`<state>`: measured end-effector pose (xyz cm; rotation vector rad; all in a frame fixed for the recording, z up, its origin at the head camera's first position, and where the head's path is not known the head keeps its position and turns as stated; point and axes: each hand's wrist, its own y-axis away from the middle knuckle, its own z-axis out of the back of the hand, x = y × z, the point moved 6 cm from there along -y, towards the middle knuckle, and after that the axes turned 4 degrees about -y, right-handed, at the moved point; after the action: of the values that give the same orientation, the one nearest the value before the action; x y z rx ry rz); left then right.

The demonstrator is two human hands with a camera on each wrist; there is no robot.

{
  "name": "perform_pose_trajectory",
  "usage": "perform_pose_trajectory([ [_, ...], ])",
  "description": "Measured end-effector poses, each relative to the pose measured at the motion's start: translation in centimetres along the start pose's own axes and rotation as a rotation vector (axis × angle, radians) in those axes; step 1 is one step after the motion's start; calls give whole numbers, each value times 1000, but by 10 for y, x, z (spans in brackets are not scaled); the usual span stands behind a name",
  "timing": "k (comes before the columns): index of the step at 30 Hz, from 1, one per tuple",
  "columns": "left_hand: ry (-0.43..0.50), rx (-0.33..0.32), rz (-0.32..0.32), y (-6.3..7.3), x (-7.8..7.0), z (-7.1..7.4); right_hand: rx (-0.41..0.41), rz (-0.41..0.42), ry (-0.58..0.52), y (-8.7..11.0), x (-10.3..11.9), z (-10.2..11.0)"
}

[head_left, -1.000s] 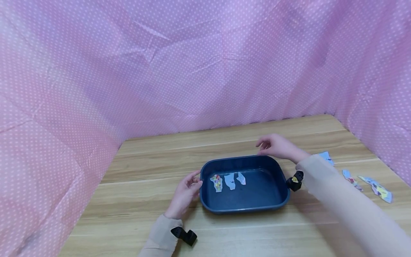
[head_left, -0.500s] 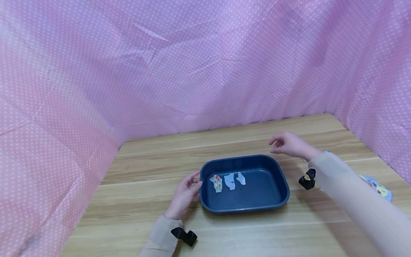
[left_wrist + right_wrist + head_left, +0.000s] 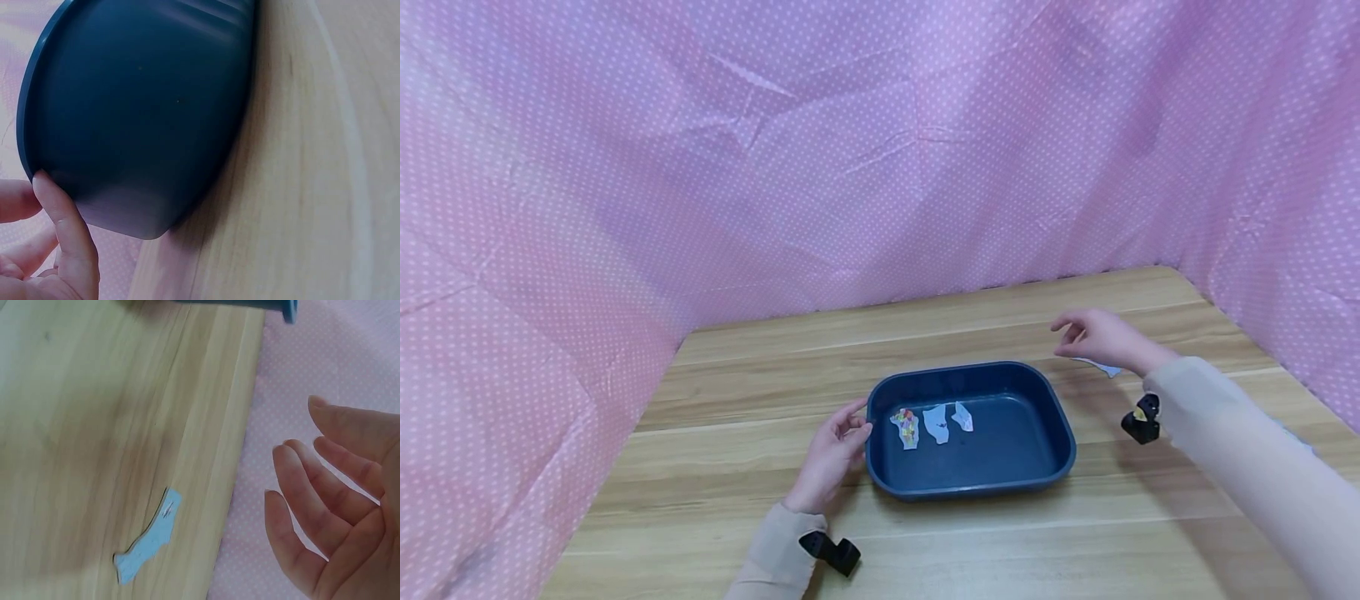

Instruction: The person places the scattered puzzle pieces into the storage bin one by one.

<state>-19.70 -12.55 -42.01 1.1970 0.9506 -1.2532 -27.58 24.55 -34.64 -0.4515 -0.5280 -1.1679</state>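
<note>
A dark blue rectangular tray (image 3: pixel 970 486) stands on the wooden table. My left hand (image 3: pixel 837 454) grips its left end, with thumb and finger at the rim in the left wrist view. Inside the tray lie three flat, irregular pieces: a colourful one (image 3: pixel 907 428), a pale blue one (image 3: pixel 936 423) and a smaller pale one (image 3: pixel 962 417). My right hand (image 3: pixel 1101 337) hovers beyond the tray's right back corner, its fingers loosely bent around nothing. Below it on the table lies a light blue piece (image 3: pixel 147 540), partly hidden by the hand in the head view.
Another piece (image 3: pixel 1292 435) shows at the right behind my right sleeve (image 3: pixel 1232 450), mostly covered. The wooden table (image 3: pixel 737 467) ends at a pink dotted cloth (image 3: pixel 880 167) hanging at the back and sides.
My right hand has moved right, away from the tray's back rim, and its sleeve now covers more of the pieces there. My left hand and the tray have stayed put.
</note>
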Motion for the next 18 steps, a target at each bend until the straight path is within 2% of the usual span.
perform_pose_trajectory([
  [5, -4, 0, -7, 0, 0, 0, 7, 18, 49, 4, -8, 1],
  [11, -2, -6, -10, 0, 0, -1, 12, -23, 94, 6, -23, -1],
  [18, -8, -3, -4, 2, 0, -1, 12, -87, 3, 12, -35, -6],
])
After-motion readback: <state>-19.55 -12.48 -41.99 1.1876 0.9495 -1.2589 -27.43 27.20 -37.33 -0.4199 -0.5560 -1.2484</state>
